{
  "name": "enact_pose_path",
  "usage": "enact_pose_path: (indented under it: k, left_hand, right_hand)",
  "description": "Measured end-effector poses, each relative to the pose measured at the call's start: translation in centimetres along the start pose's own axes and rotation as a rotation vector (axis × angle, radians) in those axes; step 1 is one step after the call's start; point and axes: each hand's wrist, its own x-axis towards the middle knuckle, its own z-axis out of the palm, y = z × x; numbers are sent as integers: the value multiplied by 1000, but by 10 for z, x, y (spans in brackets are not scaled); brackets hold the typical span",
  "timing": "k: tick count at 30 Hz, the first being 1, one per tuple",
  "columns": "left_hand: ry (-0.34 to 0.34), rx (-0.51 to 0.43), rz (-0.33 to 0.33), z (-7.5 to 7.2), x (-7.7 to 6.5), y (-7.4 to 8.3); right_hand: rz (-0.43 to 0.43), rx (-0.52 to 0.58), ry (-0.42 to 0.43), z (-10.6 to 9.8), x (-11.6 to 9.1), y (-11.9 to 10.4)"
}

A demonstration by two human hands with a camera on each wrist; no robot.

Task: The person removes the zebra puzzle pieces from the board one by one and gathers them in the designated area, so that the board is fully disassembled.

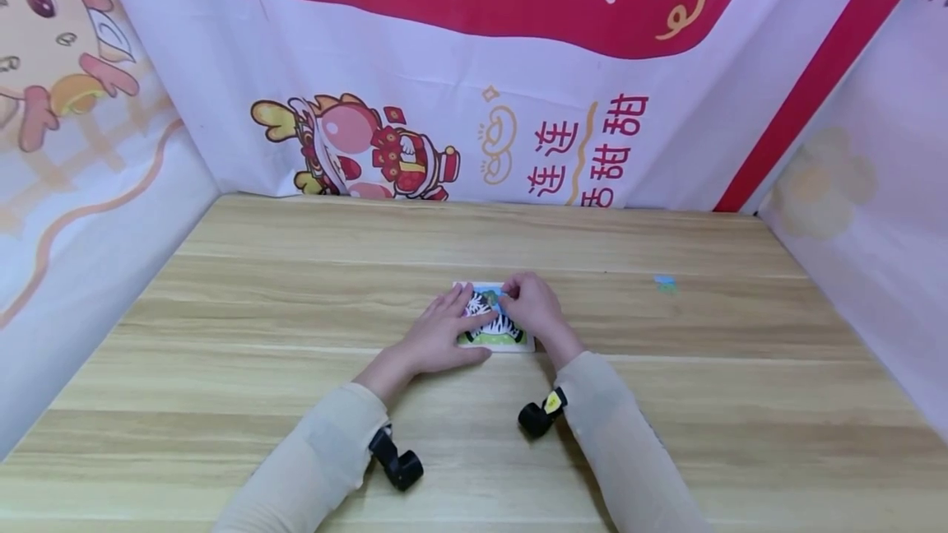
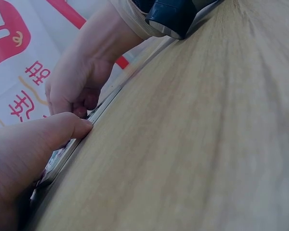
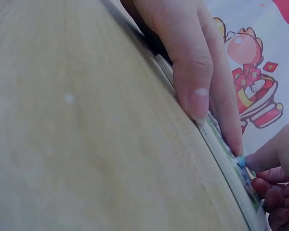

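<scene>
A small flat jigsaw puzzle (image 1: pixel 498 342) with a zebra picture and a pale border lies on the table. My left hand (image 1: pixel 443 334) rests on its left side with fingers extended; the thumb touches the near edge. From the right, my right hand (image 1: pixel 535 307) curls over the puzzle's upper right part. At its thumb and fingertips, a small blue puzzle piece (image 3: pixel 241 161) shows in the right wrist view, mostly hidden by the fingers. In the left wrist view the right fingers (image 2: pixel 79 109) are bent down to the puzzle.
One loose blue-and-green puzzle piece (image 1: pixel 665 283) lies on the wooden table (image 1: pixel 666 434), right of the puzzle. A printed cloth (image 1: pixel 444 64) hangs along the back, with more cloth at both sides. Each forearm carries a black wrist camera (image 1: pixel 400 467).
</scene>
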Motion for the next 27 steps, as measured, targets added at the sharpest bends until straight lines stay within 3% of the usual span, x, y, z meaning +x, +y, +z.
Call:
enact_pose_path:
  k: [5, 15, 27]
  left_hand:
    - [8, -7, -7, 0, 0, 0]
    - [19, -7, 1, 1, -1, 0]
    - [13, 13, 10, 3, 1, -2]
  right_hand:
    - [-12, 13, -1, -1, -1, -3]
    - [16, 196, 51, 4, 4, 4]
    - [66, 224, 30, 4, 5, 5]
